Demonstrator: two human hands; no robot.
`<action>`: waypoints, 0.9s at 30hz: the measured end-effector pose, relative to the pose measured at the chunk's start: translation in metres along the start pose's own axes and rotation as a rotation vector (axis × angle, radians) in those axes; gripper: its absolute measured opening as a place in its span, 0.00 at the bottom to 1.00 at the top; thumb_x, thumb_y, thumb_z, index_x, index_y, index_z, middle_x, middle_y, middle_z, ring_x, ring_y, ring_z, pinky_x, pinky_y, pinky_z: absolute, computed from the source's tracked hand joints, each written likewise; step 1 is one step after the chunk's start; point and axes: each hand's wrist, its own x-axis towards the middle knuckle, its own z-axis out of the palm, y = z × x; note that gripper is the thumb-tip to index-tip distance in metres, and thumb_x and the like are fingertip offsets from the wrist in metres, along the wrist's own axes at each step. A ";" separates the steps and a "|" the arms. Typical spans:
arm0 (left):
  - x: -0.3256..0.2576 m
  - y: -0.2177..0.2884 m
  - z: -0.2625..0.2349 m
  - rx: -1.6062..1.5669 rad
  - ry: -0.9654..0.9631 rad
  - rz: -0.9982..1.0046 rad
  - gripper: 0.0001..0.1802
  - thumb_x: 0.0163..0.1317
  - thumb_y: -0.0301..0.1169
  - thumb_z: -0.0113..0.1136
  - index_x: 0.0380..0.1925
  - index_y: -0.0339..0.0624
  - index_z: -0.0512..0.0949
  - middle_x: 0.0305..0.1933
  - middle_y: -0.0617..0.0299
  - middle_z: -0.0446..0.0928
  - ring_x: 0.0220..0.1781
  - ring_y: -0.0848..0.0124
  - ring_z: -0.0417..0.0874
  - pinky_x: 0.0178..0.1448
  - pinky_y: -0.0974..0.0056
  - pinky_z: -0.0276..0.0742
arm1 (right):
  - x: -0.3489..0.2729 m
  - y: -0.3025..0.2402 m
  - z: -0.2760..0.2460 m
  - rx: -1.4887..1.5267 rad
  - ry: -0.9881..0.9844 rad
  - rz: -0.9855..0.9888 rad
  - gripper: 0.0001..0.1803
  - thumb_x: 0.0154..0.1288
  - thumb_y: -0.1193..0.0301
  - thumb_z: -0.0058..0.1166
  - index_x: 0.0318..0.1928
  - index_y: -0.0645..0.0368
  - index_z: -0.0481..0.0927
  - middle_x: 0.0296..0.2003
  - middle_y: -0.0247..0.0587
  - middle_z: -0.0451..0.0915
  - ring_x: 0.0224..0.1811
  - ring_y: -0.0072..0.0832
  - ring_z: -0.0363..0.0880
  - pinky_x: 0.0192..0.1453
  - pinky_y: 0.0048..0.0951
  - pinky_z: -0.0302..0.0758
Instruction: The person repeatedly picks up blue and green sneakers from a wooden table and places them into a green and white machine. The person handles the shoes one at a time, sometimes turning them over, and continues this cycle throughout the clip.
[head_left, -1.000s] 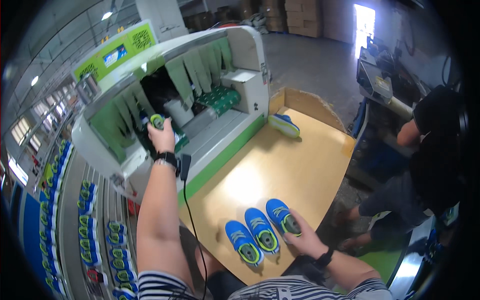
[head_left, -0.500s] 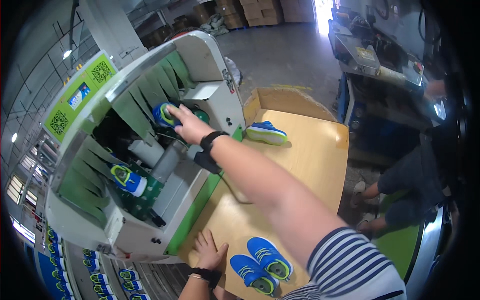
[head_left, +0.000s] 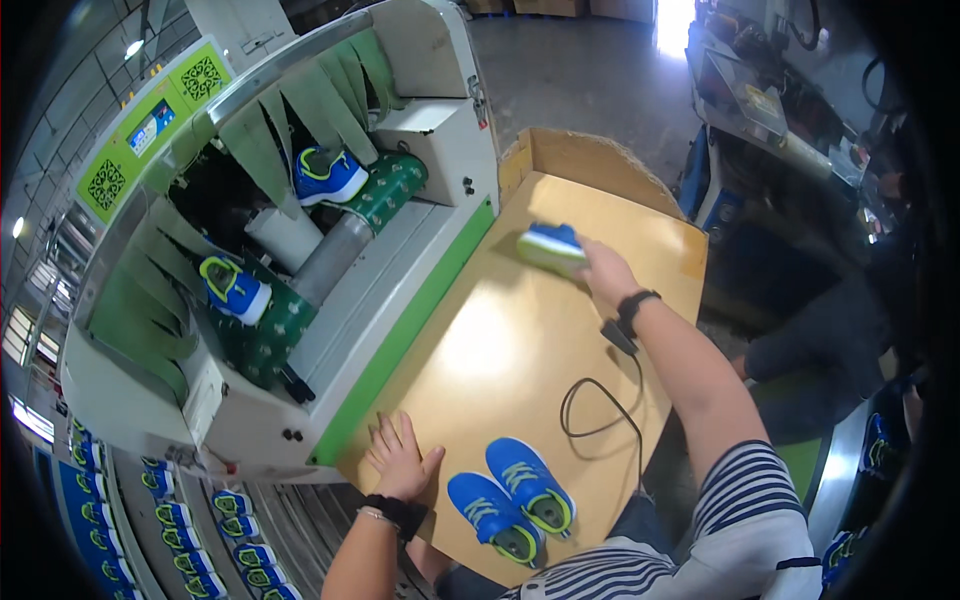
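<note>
Now | right hand [head_left: 602, 272] clamped on blue mesh shoe [head_left: 551, 246], pale sole up, long axis across smooth tan table [head_left: 520, 340] | left hand [head_left: 400, 462] flat, fingers spread, empty

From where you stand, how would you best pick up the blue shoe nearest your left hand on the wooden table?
Probably by its sides around the middle, coming from above. That blue shoe lies sole-down, opening upward, beside a second shoe, so fingers fit best over the top, thumb on the free left side. The left hand rests flat right beside it; the right hand is already on another shoe.
</note>
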 end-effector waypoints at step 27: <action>0.002 0.011 0.017 0.003 0.041 -0.126 0.51 0.67 0.68 0.44 0.81 0.59 0.40 0.85 0.50 0.28 0.85 0.45 0.28 0.79 0.31 0.25 | -0.289 -0.136 -0.038 0.688 -0.362 0.093 0.38 0.56 0.74 0.64 0.69 0.54 0.67 0.69 0.57 0.64 0.76 0.50 0.59 0.78 0.40 0.60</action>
